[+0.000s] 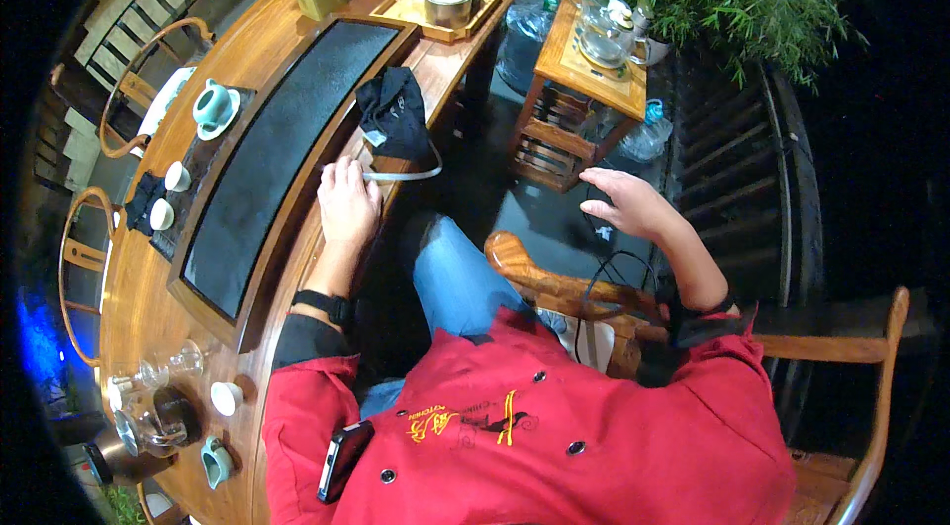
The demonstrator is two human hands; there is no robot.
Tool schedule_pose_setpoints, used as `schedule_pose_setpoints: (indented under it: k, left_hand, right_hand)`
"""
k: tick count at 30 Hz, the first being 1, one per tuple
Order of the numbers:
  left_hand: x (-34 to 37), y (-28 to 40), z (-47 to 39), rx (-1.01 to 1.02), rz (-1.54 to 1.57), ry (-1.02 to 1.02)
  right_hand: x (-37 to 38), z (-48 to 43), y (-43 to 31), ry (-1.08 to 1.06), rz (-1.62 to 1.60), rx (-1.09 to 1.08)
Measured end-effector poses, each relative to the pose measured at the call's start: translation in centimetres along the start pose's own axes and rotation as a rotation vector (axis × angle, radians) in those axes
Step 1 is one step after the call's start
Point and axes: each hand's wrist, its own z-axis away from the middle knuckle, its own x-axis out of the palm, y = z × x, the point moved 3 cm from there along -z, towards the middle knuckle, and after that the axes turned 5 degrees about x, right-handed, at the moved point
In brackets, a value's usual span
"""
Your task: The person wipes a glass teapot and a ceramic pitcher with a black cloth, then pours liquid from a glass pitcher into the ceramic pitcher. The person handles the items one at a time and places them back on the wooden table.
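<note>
My left hand (350, 200) rests palm down at the near edge of the wooden tea table (286, 269), beside the long dark tea tray (274, 146). A white cable or tube (407, 175) runs from under a black cloth bundle (393, 113) to my left fingertips; whether they grip it is hidden. The bundle lies on the table edge just beyond that hand. My right hand (623, 202) hangs in the air above the dark floor, thumb apart from the fingers and nothing in it. It is nearest a small wooden stand (586, 91) bearing a glass kettle (605, 39).
A celadon teapot (213, 106) and white cups (177, 176) stand past the tray. Glassware (167, 414) and a celadon pitcher (216, 463) sit at lower left. A wooden tray (475, 28) holds a tin (448, 3). A chair arm (549, 274) and black cable (612, 269) lie near my right arm.
</note>
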Motion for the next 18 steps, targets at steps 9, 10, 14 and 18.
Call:
schedule_pose_setpoints:
  k: [9, 10, 14, 18]
  left_hand:
    - [0.0, -0.2, 0.4, -0.028, 0.004, 0.03]
    - [0.1, -0.3, 0.5, -0.033, 0.007, 0.026]
    - [0.0, -0.5, 0.6, -0.047, 0.018, 0.015]
    - [0.4, -0.3, 0.5, -0.022, 0.005, 0.041]
  right_hand:
    - [2.5, 6.7, -9.1, 0.015, -0.165, -0.088]
    - [2.7, 6.7, -8.9, 0.025, -0.113, -0.116]
    - [-0.2, 6.5, -9.4, 0.109, -0.043, -0.12]
    - [-9.5, 5.8, -9.2, 0.254, 0.091, -0.096]
